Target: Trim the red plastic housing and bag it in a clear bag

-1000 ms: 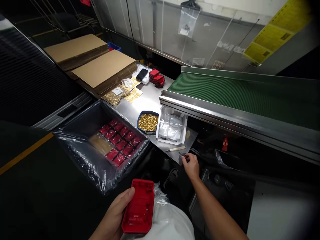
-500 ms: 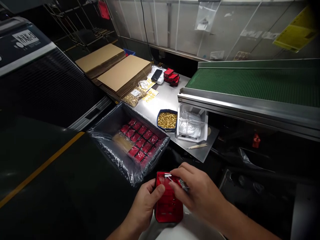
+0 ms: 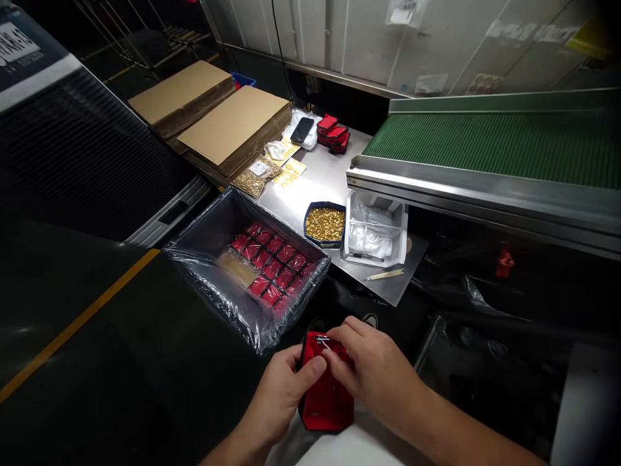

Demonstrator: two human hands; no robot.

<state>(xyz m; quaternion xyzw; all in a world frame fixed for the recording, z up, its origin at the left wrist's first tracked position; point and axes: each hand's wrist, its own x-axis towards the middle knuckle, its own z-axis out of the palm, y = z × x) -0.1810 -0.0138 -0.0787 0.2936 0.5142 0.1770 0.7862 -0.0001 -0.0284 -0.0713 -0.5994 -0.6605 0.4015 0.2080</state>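
Observation:
My left hand grips a red plastic part by its left edge, over my lap near the bottom of the view. My right hand is pinched on a small metal tool whose tip rests at the top edge of the red part. Just beyond, a black bin lined with clear plastic holds rows of red parts.
A blue tray of small brass pieces, a white tray with plastic bags and a pale stick lie on the steel table. Stacked red parts, a phone, cardboard sheets are farther back. A green conveyor runs on the right.
My right hand came back from the table edge with the small metal tool and set it on the red part. The left hand raised the part slightly.

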